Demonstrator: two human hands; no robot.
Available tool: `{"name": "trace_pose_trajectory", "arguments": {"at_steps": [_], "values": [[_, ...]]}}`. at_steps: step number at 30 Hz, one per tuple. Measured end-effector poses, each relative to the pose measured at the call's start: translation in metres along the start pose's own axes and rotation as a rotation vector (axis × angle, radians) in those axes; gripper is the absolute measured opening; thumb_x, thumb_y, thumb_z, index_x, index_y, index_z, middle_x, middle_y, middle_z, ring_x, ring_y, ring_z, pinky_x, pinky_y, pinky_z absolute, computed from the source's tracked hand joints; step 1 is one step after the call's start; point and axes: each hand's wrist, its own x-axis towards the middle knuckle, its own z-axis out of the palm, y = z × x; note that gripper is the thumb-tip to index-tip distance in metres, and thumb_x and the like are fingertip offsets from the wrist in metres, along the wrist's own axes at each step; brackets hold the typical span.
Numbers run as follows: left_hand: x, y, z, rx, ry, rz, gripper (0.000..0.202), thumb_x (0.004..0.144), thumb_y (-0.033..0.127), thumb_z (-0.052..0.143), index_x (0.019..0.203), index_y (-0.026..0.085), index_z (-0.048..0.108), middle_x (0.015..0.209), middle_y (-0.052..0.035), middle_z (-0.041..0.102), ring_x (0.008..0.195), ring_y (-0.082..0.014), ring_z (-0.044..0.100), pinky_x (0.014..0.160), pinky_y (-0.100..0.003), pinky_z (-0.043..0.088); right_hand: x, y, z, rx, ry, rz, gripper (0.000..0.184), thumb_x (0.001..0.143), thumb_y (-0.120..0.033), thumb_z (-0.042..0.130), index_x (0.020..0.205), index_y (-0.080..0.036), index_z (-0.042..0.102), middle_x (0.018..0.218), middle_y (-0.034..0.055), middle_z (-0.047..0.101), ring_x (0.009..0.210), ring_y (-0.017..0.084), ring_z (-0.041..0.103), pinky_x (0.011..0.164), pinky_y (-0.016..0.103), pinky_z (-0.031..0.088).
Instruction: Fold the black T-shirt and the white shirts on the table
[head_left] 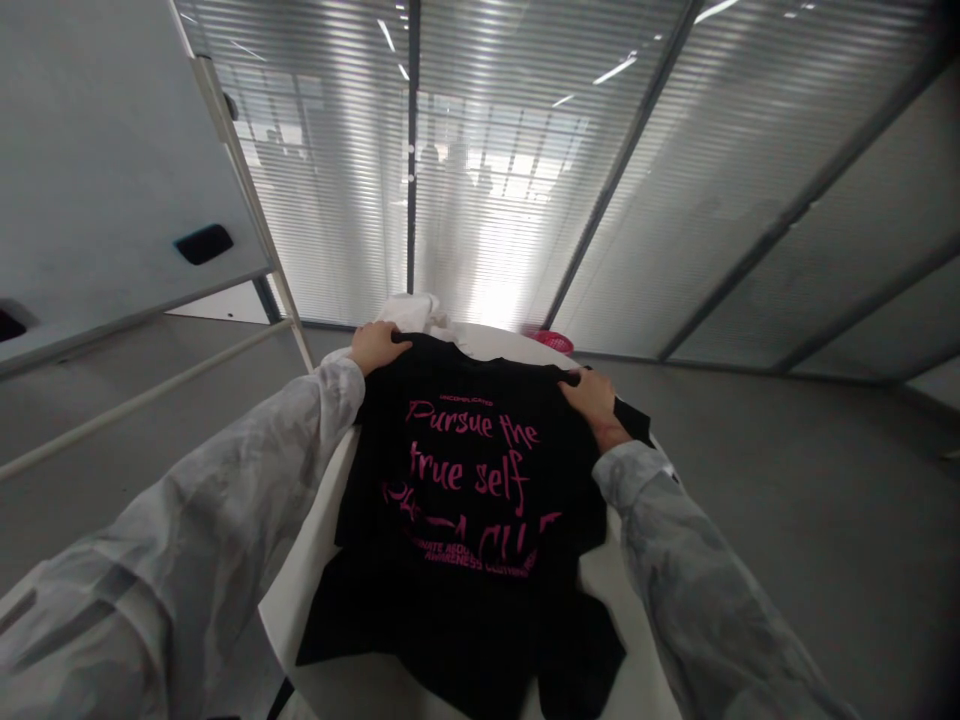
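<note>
A black T-shirt [472, 500] with pink lettering is spread over a white table [300, 600], its collar towards the far end. My left hand [377, 347] grips the shirt at its left shoulder, thumb on top of the cloth. At the opposite shoulder, my right hand [590, 396] pinches the fabric the same way. Between the hands the neckline is drawn across, while the lower part lies in uneven folds near me. The fingers under the cloth are partly hidden.
White cloth [409, 312] lies bunched at the table's far left end. A pink mesh basket [553, 341] shows past the far right edge. On the left stands a whiteboard [135, 150] on a frame; a glass partition with blinds [480, 220] rises behind.
</note>
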Motion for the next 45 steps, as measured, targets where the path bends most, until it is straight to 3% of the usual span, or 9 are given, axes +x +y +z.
{"name": "trace_pose_trajectory", "arguments": {"at_steps": [6, 9, 14, 19, 23, 25, 31, 39, 45], "values": [[0.005, -0.002, -0.005, -0.290, 0.156, 0.057, 0.039, 0.096, 0.058, 0.069, 0.109, 0.024, 0.083, 0.110, -0.0087, 0.082, 0.107, -0.0298, 0.074, 0.096, -0.041, 0.056, 0.017, 0.019, -0.021, 0.106, 0.244, -0.004, 0.037, 0.096, -0.041, 0.061, 0.122, -0.020, 0.076, 0.120, 0.0161, 0.078, 0.113, 0.034, 0.066, 0.104, 0.049, 0.048], [0.005, 0.007, -0.008, -0.298, 0.233, -0.054, 0.043, 0.098, 0.063, 0.065, 0.110, 0.025, 0.081, 0.114, -0.0097, 0.082, 0.110, -0.0322, 0.073, 0.093, -0.042, 0.055, 0.021, 0.022, -0.031, 0.097, 0.359, 0.025, 0.035, 0.095, -0.037, 0.057, 0.120, -0.019, 0.074, 0.123, 0.0182, 0.075, 0.115, 0.035, 0.063, 0.104, 0.051, 0.047], [0.001, 0.025, -0.004, -0.139, 0.217, -0.093, 0.042, 0.093, 0.040, 0.071, 0.131, 0.021, 0.074, 0.132, -0.0162, 0.075, 0.124, -0.0387, 0.067, 0.103, -0.051, 0.053, 0.013, 0.008, -0.030, 0.011, 0.203, 0.024, 0.054, 0.086, -0.034, 0.062, 0.137, -0.018, 0.067, 0.141, 0.0197, 0.067, 0.133, 0.039, 0.056, 0.115, 0.055, 0.040], [-0.022, 0.050, 0.005, -0.050, 0.270, 0.349, 0.044, 0.099, 0.034, 0.061, 0.139, 0.019, 0.069, 0.151, -0.0164, 0.065, 0.142, -0.0376, 0.057, 0.122, -0.054, 0.042, -0.007, -0.026, -0.020, -0.043, -0.021, -0.202, 0.070, 0.096, -0.052, 0.060, 0.154, -0.013, 0.057, 0.163, 0.0209, 0.056, 0.153, 0.039, 0.046, 0.129, 0.057, 0.031], [-0.055, 0.066, 0.028, -0.051, -0.062, 0.783, 0.052, 0.107, 0.052, 0.055, 0.148, 0.023, 0.066, 0.158, -0.0103, 0.064, 0.143, -0.0297, 0.061, 0.125, -0.043, 0.043, -0.040, -0.062, -0.017, -0.055, -0.151, -0.432, 0.077, 0.102, -0.063, 0.056, 0.162, -0.016, 0.051, 0.173, 0.0192, 0.046, 0.161, 0.038, 0.040, 0.134, 0.058, 0.026], [-0.073, 0.065, 0.046, -0.028, -0.221, 0.850, 0.064, 0.106, 0.065, 0.054, 0.155, 0.025, 0.061, 0.164, -0.0103, 0.060, 0.147, -0.0294, 0.060, 0.126, -0.042, 0.042, -0.065, -0.078, -0.014, -0.042, -0.202, -0.526, 0.080, 0.104, -0.068, 0.053, 0.165, -0.017, 0.049, 0.177, 0.0182, 0.042, 0.163, 0.038, 0.039, 0.134, 0.059, 0.025], [-0.104, 0.048, 0.084, -0.063, -0.228, 0.660, 0.083, 0.107, 0.076, 0.045, 0.172, 0.024, 0.043, 0.181, -0.0136, 0.033, 0.168, -0.0330, 0.034, 0.139, -0.054, 0.020, -0.130, -0.090, 0.002, -0.006, -0.219, -0.608, 0.079, 0.111, -0.069, 0.033, 0.174, -0.021, 0.039, 0.180, 0.0133, 0.036, 0.169, 0.035, 0.029, 0.136, 0.060, 0.024], [-0.131, 0.063, 0.080, -0.036, -0.195, 0.637, 0.090, 0.106, 0.081, 0.040, 0.170, 0.018, 0.046, 0.180, -0.0167, 0.034, 0.169, -0.0334, 0.032, 0.140, -0.051, 0.018, -0.148, -0.085, 0.000, -0.029, -0.169, -0.627, 0.078, 0.112, -0.068, 0.033, 0.173, -0.020, 0.040, 0.179, 0.0126, 0.038, 0.169, 0.035, 0.029, 0.137, 0.061, 0.022], [-0.152, 0.058, 0.083, -0.115, -0.195, 0.601, 0.089, 0.105, 0.082, 0.039, 0.174, 0.026, 0.040, 0.182, -0.0103, 0.032, 0.169, -0.0321, 0.032, 0.139, -0.052, 0.021, -0.153, -0.082, -0.002, -0.003, -0.227, -0.671, 0.079, 0.111, -0.068, 0.036, 0.176, -0.023, 0.035, 0.182, 0.0104, 0.032, 0.169, 0.033, 0.029, 0.137, 0.059, 0.024]]}}
